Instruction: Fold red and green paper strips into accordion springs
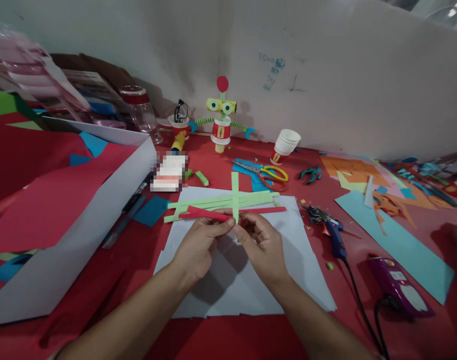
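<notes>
Above the white paper sheets [228, 280], my left hand [200, 245] and my right hand [262, 245] meet, fingertips pinched together. Between them they hold a light green paper strip [235, 192], which stands up, crossed with a red paper strip [209, 213] that points left. My left thumb and fingers press near the crossing; the right thumb and fingers grip it from the other side. The exact join is hidden by the fingertips. Just behind lie several loose green paper strips [251, 200] and another red strip [277, 210].
A paper-cup robot figure [221, 131] stands by the wall, near stacked paper cups [285, 145]. Scissors [266, 172], pliers [310, 174] and a hot glue gun [335, 235] lie on the red table. A corded purple device [401, 287] sits right; a white box [112, 175] with coloured paper left.
</notes>
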Tool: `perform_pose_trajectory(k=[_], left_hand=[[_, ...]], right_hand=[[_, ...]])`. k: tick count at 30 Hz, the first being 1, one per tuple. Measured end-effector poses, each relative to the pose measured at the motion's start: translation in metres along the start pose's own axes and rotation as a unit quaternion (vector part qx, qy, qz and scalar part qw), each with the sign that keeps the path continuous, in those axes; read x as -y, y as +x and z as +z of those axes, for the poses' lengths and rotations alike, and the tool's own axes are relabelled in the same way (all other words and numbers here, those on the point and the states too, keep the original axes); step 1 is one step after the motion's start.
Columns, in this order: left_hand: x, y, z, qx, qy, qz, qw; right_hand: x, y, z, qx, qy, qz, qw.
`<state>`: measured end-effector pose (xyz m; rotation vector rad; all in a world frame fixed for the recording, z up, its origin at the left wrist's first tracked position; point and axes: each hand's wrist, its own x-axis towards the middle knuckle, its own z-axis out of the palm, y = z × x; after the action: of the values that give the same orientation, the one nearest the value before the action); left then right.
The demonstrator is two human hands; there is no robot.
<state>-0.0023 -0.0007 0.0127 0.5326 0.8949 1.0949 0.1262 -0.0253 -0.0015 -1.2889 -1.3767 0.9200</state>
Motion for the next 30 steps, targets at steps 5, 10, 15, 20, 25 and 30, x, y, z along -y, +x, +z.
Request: perform_pose_trajectory(k=[5, 10, 15, 20, 25, 30], left_hand=[[-0.002, -0.003, -0.001, 0.01, 0.059, 0.024, 0.998], [-0.001, -0.005, 0.002, 0.014, 0.053, 0.073, 0.996], [0.002, -0.004, 0.004, 0.027, 0.045, 0.082, 0.995], [0.008, -0.002, 0.001, -0.011, 0.051, 0.092, 0.994], [0.009, -0.002, 0.0, 0.002, 0.079, 0.101, 0.992], [0.008, -0.003, 0.003, 0.018, 0.092, 0.099, 0.991]], right_hand=[[0.005, 0.0, 0.001, 0.019, 0.039, 0.011, 0.999], [0.005, 0.003, 0.001, 0.037, 0.163, 0.073, 0.983], [0.0, 0.002, 0.002, 0.041, 0.205, 0.092, 0.974], [0.0, 0.003, 0.004, 0.035, 0.208, 0.088, 0.973], [0.0, 0.005, 0.004, 0.021, 0.188, 0.101, 0.977], [-0.003, 0.006, 0.003, 0.005, 0.166, 0.114, 0.979]])
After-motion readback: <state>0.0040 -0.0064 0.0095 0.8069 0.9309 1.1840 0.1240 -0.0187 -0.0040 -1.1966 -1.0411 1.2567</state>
